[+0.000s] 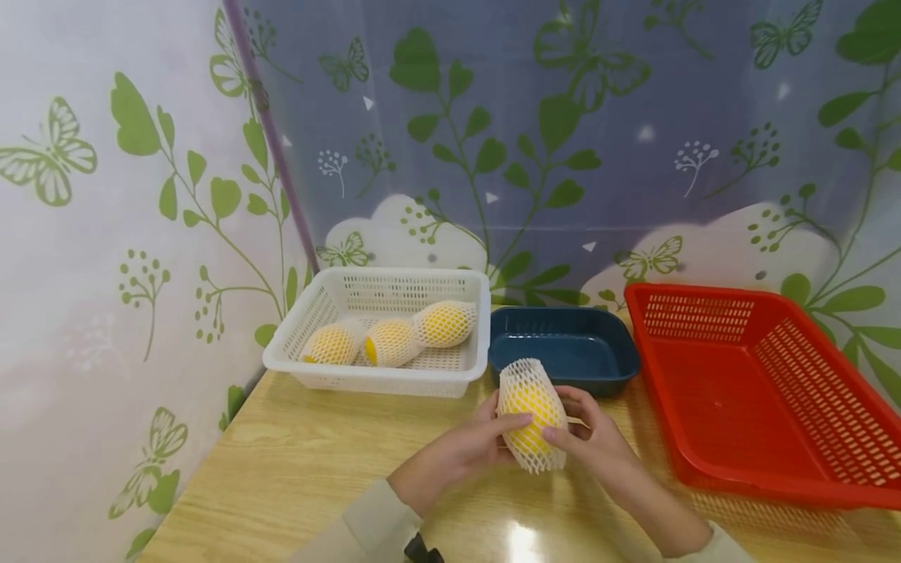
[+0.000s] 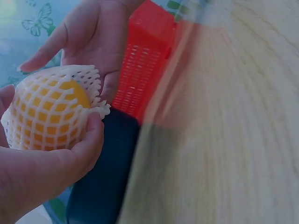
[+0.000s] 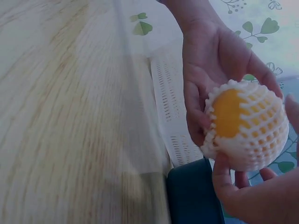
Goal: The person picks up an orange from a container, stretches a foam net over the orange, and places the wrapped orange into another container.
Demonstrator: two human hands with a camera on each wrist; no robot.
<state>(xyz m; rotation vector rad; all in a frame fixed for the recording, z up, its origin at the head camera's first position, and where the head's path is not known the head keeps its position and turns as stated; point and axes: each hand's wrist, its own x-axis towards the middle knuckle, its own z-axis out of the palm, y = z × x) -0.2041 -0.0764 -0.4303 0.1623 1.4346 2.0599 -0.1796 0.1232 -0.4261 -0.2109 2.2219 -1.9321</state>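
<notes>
Between both hands is a yellow fruit point(image 1: 531, 408) in a white foam net sleeve, held above the table in front of the blue basin. My left hand point(image 1: 470, 444) grips it from the left, thumb across the front of the net. From the right, my right hand point(image 1: 598, 442) holds it with the thumb on the net and the fingers curled behind. In the left wrist view, bare yellow skin of the fruit point(image 2: 77, 95) shows at the net's open end. The right wrist view also shows an uncovered patch of the fruit point(image 3: 226, 114).
A white basket point(image 1: 380, 381) at the back left holds three net-sleeved yellow fruits point(image 1: 392, 342). Beside it stands a dark blue basin point(image 1: 563, 344), and a large red basket point(image 1: 732, 407) is at the right. All rest on a wooden table point(image 1: 296, 469) against patterned curtains.
</notes>
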